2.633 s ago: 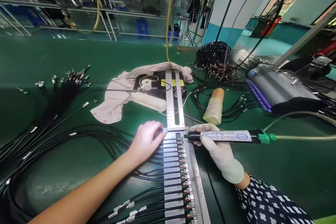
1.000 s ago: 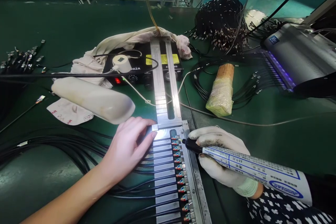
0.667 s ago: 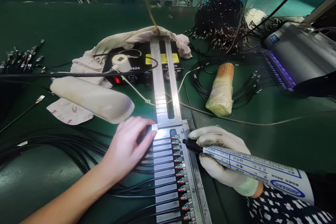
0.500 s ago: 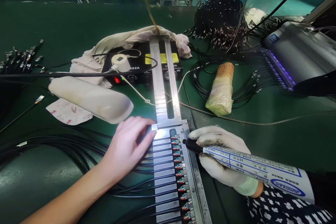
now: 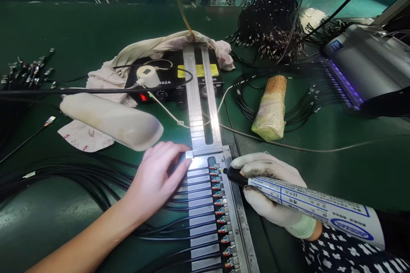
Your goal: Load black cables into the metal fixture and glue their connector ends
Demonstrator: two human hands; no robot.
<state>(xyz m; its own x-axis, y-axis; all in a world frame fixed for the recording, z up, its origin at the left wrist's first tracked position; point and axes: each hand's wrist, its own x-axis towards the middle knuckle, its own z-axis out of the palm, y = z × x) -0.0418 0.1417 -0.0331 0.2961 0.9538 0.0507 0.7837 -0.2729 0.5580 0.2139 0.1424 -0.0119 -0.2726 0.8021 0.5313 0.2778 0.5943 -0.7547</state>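
My right hand (image 5: 272,192), in a white glove with dark smudges, is wrapped round a glue syringe (image 5: 307,207) with a printed white label and black front end. Its tip points left at the topmost cable connector (image 5: 214,166); whether it touches is too small to tell. Several black cables lie side by side across the metal fixture (image 5: 200,217), their stripped ends with coloured wires and metal connectors in a row along its right side. My bare left hand (image 5: 160,175) grips the fixture's upper left corner, thumb and fingers at a small metal block (image 5: 189,154).
A white rounded lamp-like body (image 5: 112,119) lies left of the fixture. Behind stands a black control box (image 5: 166,87) with a cloth (image 5: 105,76) around it. A wrapped block (image 5: 270,108), a cable heap (image 5: 269,21) and a grey machine with purple light (image 5: 368,68) stand to the right.
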